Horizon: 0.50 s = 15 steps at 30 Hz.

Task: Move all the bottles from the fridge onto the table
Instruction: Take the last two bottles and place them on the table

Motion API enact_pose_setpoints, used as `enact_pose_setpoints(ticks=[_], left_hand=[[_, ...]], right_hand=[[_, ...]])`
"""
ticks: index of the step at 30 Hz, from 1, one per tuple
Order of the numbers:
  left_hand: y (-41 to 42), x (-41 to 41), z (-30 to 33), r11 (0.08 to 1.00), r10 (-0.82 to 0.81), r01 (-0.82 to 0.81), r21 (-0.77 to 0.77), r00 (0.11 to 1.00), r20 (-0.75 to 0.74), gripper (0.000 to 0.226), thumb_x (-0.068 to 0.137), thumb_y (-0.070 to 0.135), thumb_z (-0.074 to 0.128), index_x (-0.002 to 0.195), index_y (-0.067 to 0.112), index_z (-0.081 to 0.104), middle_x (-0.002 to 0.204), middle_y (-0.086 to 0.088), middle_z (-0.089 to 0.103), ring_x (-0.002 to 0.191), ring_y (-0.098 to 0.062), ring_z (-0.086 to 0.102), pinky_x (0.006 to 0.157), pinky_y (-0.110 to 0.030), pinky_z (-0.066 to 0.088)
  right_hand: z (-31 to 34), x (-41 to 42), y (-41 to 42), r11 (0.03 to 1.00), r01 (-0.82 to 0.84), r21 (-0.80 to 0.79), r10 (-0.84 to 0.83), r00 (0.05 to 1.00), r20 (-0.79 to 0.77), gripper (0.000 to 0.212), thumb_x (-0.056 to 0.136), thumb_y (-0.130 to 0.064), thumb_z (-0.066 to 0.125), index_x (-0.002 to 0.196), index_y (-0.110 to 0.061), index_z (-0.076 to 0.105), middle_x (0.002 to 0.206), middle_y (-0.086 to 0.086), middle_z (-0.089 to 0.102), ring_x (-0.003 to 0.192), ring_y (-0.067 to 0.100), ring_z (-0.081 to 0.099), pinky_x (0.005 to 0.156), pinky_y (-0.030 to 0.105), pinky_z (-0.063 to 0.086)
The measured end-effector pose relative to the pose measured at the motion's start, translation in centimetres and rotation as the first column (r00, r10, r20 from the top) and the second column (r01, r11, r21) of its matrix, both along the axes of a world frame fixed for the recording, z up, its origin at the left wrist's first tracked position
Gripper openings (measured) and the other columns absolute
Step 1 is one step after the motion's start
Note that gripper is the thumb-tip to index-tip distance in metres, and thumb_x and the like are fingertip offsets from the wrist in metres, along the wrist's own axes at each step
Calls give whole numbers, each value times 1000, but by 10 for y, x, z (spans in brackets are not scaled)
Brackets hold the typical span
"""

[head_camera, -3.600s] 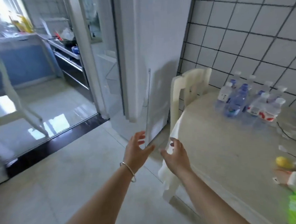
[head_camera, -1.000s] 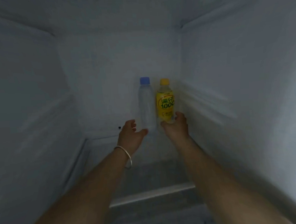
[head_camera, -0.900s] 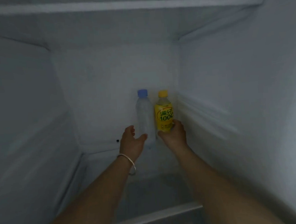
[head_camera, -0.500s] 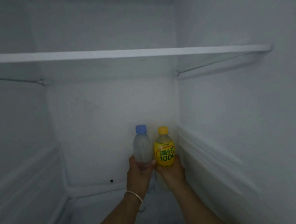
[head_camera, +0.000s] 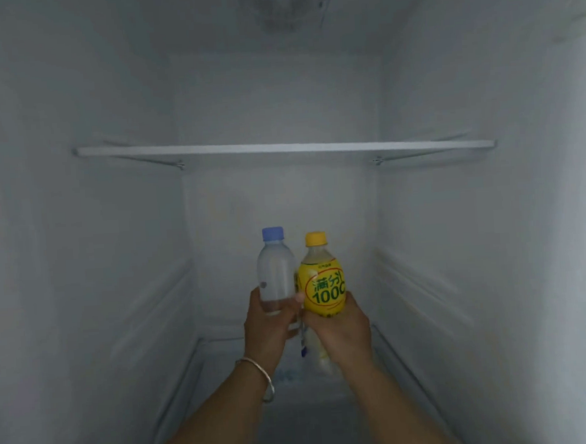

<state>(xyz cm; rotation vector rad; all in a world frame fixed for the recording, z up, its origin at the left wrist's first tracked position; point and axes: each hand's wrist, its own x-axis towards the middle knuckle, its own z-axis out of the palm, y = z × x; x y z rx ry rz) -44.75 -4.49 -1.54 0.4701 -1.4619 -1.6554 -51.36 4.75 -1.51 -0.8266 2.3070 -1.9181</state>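
Where the fridge (head_camera: 116, 267) gapes, left hand (head_camera: 269, 329) gripping clear bottle (head_camera: 276, 274), right hand (head_camera: 339, 332) gripping yellow "1000" bottle (head_camera: 323, 285)

Dim, pale grey-white plastic walls (head_camera: 79, 235) enclose the space, ribbed low on both sides below a thin white-edged glass shelf (head_camera: 280, 148).

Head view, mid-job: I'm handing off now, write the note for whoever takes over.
Left hand grips the clear blue-capped bottle. Right hand grips the yellow bottle. Both bottles are upright, side by side, held inside the fridge below the glass shelf.
Done: both bottles picked up.
Left: carry them out and set them on the table, which is out of view. No other bottles show in this compartment.
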Motion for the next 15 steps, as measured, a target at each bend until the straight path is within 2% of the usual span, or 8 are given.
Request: enact_pose_setpoints(ticks=[3, 4, 7, 9, 11, 13, 15], left_hand=[[31, 53, 3, 998, -69, 69, -2, 997, 25, 57, 75, 13, 76, 124, 15, 47, 106, -11, 67, 84, -20, 69, 61, -32, 60], [43, 70, 1, 996, -87, 88, -16, 996, 26, 58, 75, 11, 76, 125, 14, 47, 103, -9, 68, 81, -18, 69, 61, -31, 60], [84, 123, -8, 994, -99, 101, -37, 994, 51, 56, 74, 12, 78, 123, 14, 49, 92, -7, 70, 77, -17, 70, 63, -34, 60], [111, 159, -19, 993, -100, 104, -52, 992, 79, 51, 70, 16, 81, 113, 18, 54, 90, -8, 71, 79, -22, 71, 67, -40, 60], [137, 192, -36, 991, -84, 98, -88, 986, 145, 48, 58, 33, 83, 98, 25, 59, 89, -8, 72, 82, -25, 72, 72, -47, 60], [167, 226, -56, 988, -102, 122, -92, 975, 198, 48, 49, 45, 78, 90, 29, 60, 87, -3, 73, 83, -24, 71, 74, -48, 59], [197, 253, -77, 983, -140, 163, -81, 962, 236, 44, 50, 44, 78, 89, 32, 60, 86, -1, 72, 83, -23, 71, 73, -48, 59]], right_hand=[[-4, 44, 29, 999, -25, -38, 25, 1000, 11, 51, 53, -49, 71, 97, -25, 62, 88, -6, 69, 80, 13, 65, 68, 29, 51], [-7, 60, 42, 998, -28, -52, 29, 999, 15, 48, 53, -48, 71, 94, -24, 64, 85, -6, 70, 79, 12, 66, 67, 30, 52], [-17, 112, 84, 995, 4, -101, -4, 1000, -1, 19, 63, -32, 77, 75, -22, 67, 62, -13, 68, 61, 0, 62, 61, 29, 49], [-28, 150, 112, 992, 68, -108, -64, 997, 39, 34, 51, -44, 74, 74, -20, 67, 58, -8, 66, 61, 10, 63, 59, 31, 51], [-43, 189, 145, 990, 122, -75, -112, 986, 120, 49, 39, -54, 68, 75, -21, 67, 52, -8, 63, 60, 21, 64, 57, 36, 55], [-62, 227, 180, 988, 149, -42, -139, 975, 172, 44, 40, -51, 70, 73, -23, 66, 48, -13, 62, 60, 19, 64, 58, 34, 55], [-81, 260, 215, 980, 197, 1, -193, 957, 216, 38, 45, -47, 71, 76, -26, 66, 53, -13, 64, 62, 12, 65, 60, 31, 55]])
